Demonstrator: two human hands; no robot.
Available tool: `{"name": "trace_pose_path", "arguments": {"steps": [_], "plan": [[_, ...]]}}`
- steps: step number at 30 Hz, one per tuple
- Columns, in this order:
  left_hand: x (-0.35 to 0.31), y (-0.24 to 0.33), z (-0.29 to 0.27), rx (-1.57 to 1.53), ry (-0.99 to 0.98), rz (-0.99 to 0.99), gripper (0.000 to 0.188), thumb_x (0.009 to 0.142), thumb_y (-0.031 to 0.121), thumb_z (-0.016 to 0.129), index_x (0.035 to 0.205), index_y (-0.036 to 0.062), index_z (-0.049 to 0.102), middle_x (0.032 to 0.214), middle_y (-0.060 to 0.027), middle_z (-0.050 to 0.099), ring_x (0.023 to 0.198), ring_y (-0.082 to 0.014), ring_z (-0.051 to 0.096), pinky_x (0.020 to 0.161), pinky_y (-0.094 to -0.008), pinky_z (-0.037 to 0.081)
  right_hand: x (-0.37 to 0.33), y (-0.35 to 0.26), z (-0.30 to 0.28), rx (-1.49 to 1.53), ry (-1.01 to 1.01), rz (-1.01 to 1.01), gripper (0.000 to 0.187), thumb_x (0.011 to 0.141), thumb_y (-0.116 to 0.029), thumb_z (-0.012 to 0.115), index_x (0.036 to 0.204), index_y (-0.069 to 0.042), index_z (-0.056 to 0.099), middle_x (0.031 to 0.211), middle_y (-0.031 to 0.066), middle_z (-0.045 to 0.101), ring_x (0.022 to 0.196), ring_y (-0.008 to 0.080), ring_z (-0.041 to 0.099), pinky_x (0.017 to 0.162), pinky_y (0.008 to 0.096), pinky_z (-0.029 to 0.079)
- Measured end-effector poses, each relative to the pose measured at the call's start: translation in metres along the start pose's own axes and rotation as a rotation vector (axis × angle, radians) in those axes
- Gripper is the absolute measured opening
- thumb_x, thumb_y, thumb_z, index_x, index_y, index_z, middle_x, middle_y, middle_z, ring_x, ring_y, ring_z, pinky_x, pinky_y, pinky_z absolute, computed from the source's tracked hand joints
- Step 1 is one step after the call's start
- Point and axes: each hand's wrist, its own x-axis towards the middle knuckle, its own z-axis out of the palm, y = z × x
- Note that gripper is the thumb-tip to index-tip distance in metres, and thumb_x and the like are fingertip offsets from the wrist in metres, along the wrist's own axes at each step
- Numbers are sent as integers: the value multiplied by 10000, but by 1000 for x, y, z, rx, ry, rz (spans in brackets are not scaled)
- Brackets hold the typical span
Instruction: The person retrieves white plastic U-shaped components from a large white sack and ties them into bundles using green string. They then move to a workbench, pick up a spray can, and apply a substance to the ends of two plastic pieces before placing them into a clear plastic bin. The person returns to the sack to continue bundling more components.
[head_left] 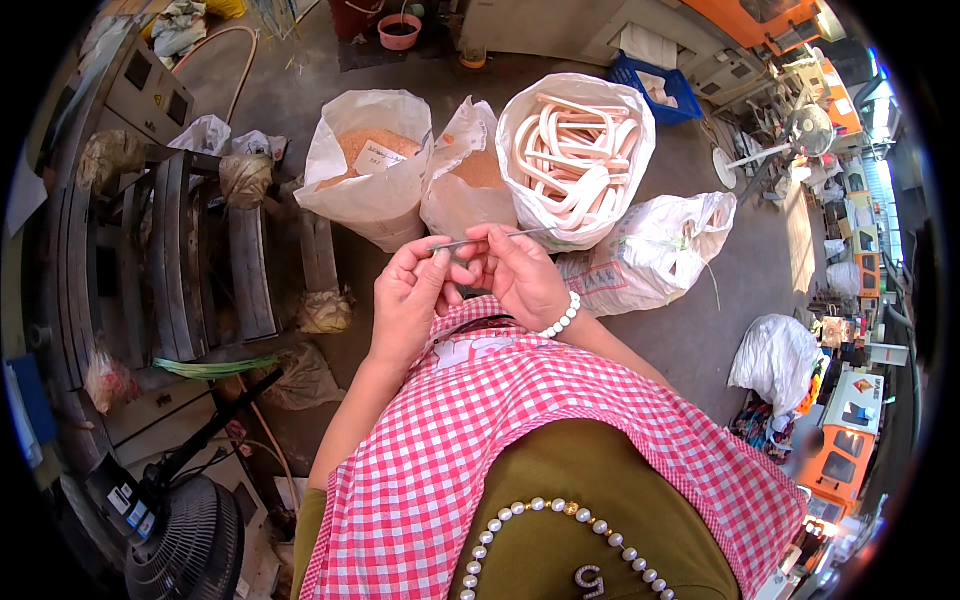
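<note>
head view: one frame, looking down past a pink checked apron (520, 430) to the floor (690, 330).
left hand (408, 295): grip closed, fingertips pinch the left end of a thin metal wire (480, 240).
right hand (520, 275): grip closed on the same wire, just right of the left hand; fingers of both hands touch. White bead bracelet (560, 320) on the wrist.
wire: held roughly level in front of the chest, over the floor, its right end sticking out past the right hand toward the sacks.
sack of handles (575, 150): open white sack on the floor just beyond the hands, full of pale curved plastic handles.
granule sacks: two open white sacks of orange-brown granules, one (370, 165) left of the handle sack, one (465, 180) between them.
tied sack (655, 250): closed white sack lying on the floor, right of the hands.
metal rack (190, 250): dark, on the person's left, well apart from the hands.
fan (185, 545): black, lower left corner.
blue crate (655, 85): far edge of the floor, behind the handle sack.
</note>
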Motion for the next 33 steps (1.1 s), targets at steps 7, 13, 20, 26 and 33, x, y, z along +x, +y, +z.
{"name": "trace_pose_path", "arguments": {"steps": [7,13,20,26,33], "plan": [[3,-5,-5,-44,23,31,187,947,163,528,1032,-4,533,789,-57,656,601,-50,558,519,-161,426,-1,0,3,-79,-2,6,320,973,-298,467,1093,-23,580,938,53,634,781,84,568,724,238,475],[5,-8,-6,676,177,483,135,939,124,539,899,-3,563,859,-77,663,769,-110,614,708,-250,494,1,2,-6,-318,38,-98,315,978,-296,454,1028,-14,585,871,60,629,743,101,572,697,226,473],[30,26,-53,-49,436,326,128,950,171,522,932,45,534,799,-57,643,730,-132,619,748,-295,526,-9,-7,-26,-314,204,-97,335,983,-338,429,912,-36,554,804,53,600,724,106,565,690,230,471],[51,3,-104,-95,583,237,143,939,205,545,937,63,537,733,-32,621,674,-128,602,681,-267,511,-23,-21,-44,-43,377,-285,330,993,-345,392,849,-65,490,830,71,598,776,172,587,773,319,497],[60,-95,-79,188,392,-333,217,935,297,541,1027,102,521,869,-53,656,726,-108,606,645,-228,458,-57,-56,-75,190,396,-293,309,988,-376,385,845,-116,468,630,-4,431,550,129,439,583,329,454]]}}
